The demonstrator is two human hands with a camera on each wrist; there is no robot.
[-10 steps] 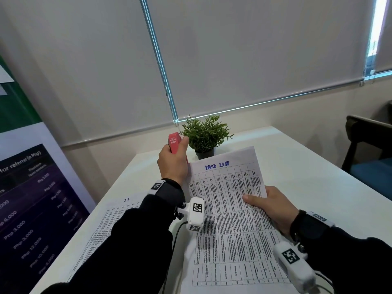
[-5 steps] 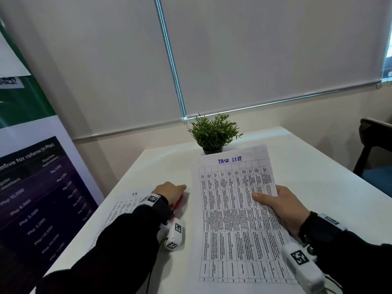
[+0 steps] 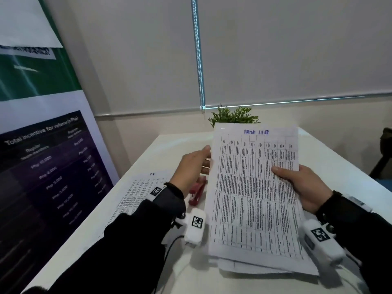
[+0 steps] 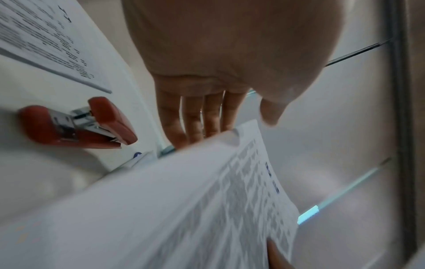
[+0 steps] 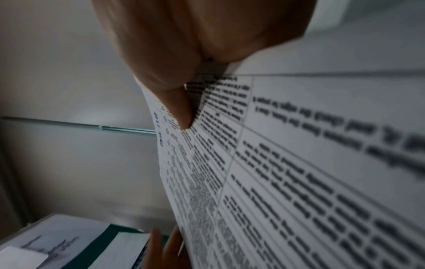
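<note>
A person holds one stack of papers [image 3: 252, 192], printed with tables and a blue handwritten heading, tilted up above a white counter [image 3: 339, 166]. The right hand [image 3: 303, 185] grips the stack's right edge, thumb pressed on the printed face and fingers hidden behind. The left hand [image 3: 191, 166] is at the stack's left edge: its fingers [image 4: 193, 118] are straight and together, slipping behind the top corner, with the thumb held apart from the paper, so this hand clamps nothing. Several loose sheet edges show at the stack's bottom. One red stapler [image 3: 197, 193] lies on the counter just below the left hand. One more printed document [image 3: 137, 187] lies flat to its left. One small green plant [image 3: 233, 116] stands behind the stack.
</note>
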